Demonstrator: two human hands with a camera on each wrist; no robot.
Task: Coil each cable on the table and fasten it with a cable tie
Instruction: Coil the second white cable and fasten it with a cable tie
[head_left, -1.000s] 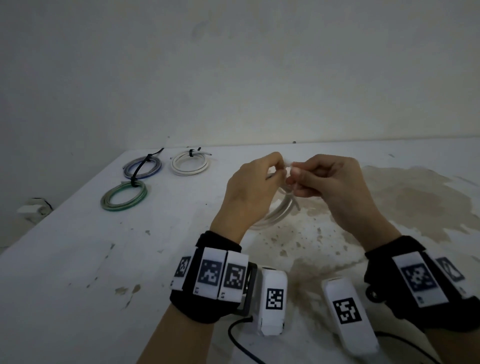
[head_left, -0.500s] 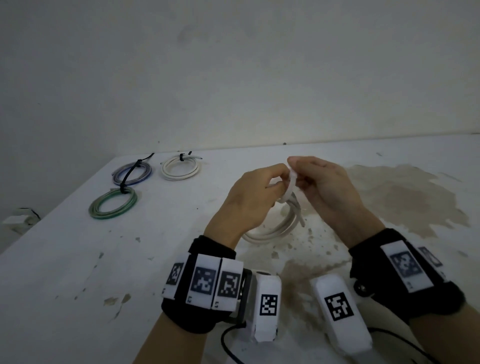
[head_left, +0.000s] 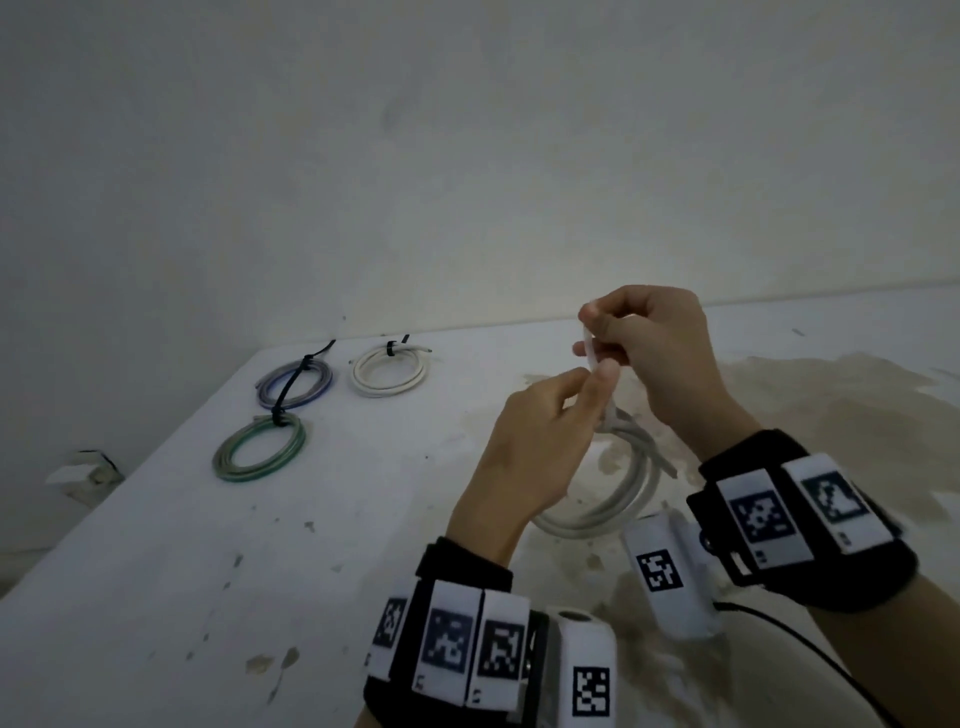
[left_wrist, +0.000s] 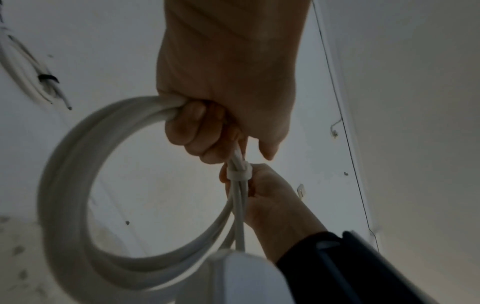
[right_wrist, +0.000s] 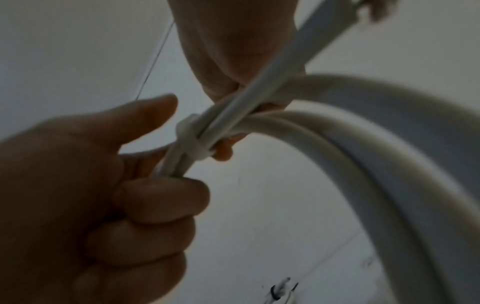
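Note:
A white cable coil (head_left: 592, 525) hangs in the air over the table (head_left: 156, 571). My left hand (head_left: 592, 387) grips its bundled strands just below a white cable tie (left_wrist: 237, 173) looped round them. My right hand (head_left: 597, 332) is higher and pinches the tie's free strap (head_left: 590, 349), which runs taut up from the loop. In the right wrist view the cable tie (right_wrist: 188, 137) sits snug on the strands, between the two hands. The strap's end is hidden in my right fingers.
Three tied coils lie at the table's far left: a blue one (head_left: 296, 387), a white one (head_left: 389, 371) and a green one (head_left: 260, 452). A brown stain (head_left: 831, 395) covers the right side. The wall stands close behind the table.
My right hand has risen above the left, drawing the strap up through the tie. The coil stays hanging from my left hand.

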